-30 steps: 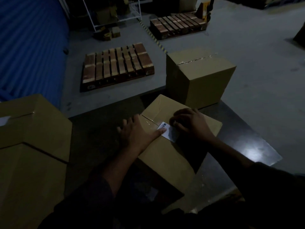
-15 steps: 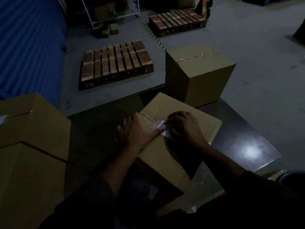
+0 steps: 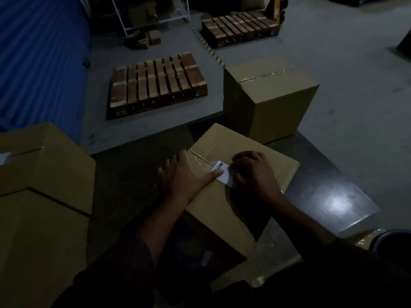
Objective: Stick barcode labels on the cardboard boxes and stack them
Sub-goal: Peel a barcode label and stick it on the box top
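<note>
A taped cardboard box point(image 3: 224, 205) lies on the dark table point(image 3: 329, 181) in front of me. A white barcode label point(image 3: 223, 174) sits on the box top over the tape seam. My left hand point(image 3: 186, 174) lies flat on the box, its thumb pressing the label's left edge. My right hand point(image 3: 253, 172) covers the label's right part with curled fingers pressing down on it. A second taped box point(image 3: 266, 101) stands upright at the table's far edge. At the left, one box point(image 3: 44, 158) with a label at its edge sits on another box point(image 3: 42, 245).
Two wooden pallets point(image 3: 155, 83) point(image 3: 240, 25) lie on the grey floor beyond the table. A blue corrugated wall point(image 3: 40, 58) runs along the left. A white rack point(image 3: 151, 10) with cartons stands at the back. A dark round container point(image 3: 391, 241) shows at the right edge.
My right hand has slid slightly along the label, uncovering more of its barcode end. My left thumb stays on the label. The box has not moved.
</note>
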{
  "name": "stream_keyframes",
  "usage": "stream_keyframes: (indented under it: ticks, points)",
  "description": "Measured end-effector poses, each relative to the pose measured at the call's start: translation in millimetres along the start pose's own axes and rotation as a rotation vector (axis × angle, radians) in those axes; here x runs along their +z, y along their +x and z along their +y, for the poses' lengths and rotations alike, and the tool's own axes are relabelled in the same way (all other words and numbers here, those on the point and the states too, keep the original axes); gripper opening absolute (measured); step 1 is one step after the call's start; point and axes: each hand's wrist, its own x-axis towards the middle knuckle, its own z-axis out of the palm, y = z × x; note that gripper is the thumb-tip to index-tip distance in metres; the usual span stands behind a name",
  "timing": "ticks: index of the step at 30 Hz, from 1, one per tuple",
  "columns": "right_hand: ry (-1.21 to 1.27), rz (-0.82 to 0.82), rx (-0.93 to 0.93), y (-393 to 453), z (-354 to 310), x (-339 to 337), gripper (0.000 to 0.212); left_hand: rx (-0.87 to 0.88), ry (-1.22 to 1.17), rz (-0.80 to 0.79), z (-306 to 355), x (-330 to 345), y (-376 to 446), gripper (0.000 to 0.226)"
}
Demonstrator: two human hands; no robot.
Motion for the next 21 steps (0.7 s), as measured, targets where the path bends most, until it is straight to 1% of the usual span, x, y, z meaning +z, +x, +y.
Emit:
stream_keyframes:
  ticks: [4, 7, 11, 15, 17, 19, 21]
  points:
    - [0.004, 0.008, 0.013, 0.2, 1.2, -1.4, 0.022, 0.0, -0.011, -0.012, 0.6, -0.8, -0.9, 0.136]
    - [-0.015, 0.005, -0.002, -1.1, 1.7, -1.1, 0.022, -0.004, -0.006, -0.009, 0.8, -1.9, -1.2, 0.138]
    - [0.004, 0.047, 0.104, -9.7, -0.5, -5.1, 0.021, -0.003, -0.006, -0.013, 1.7, -2.4, -1.4, 0.138]
    - [-0.177, 0.131, 0.209, -48.3, -7.4, -9.3, 0.028, -0.024, -0.044, -0.037, 1.8, -0.8, -1.1, 0.14]
    - [-0.193, 0.184, 0.213, -67.8, -12.0, -5.1, 0.033, -0.022, -0.047, -0.027, 0.9, 0.5, -0.8, 0.14]
    - [-0.129, 0.19, 0.203, -71.1, -12.1, -1.4, 0.04, -0.027, -0.049, 0.003, -0.1, -0.1, -2.0, 0.131]
    - [-0.059, 0.141, 0.159, -58.8, -6.2, -1.6, 0.046, -0.047, -0.048, 0.061, -2.1, -0.9, -5.7, 0.115]
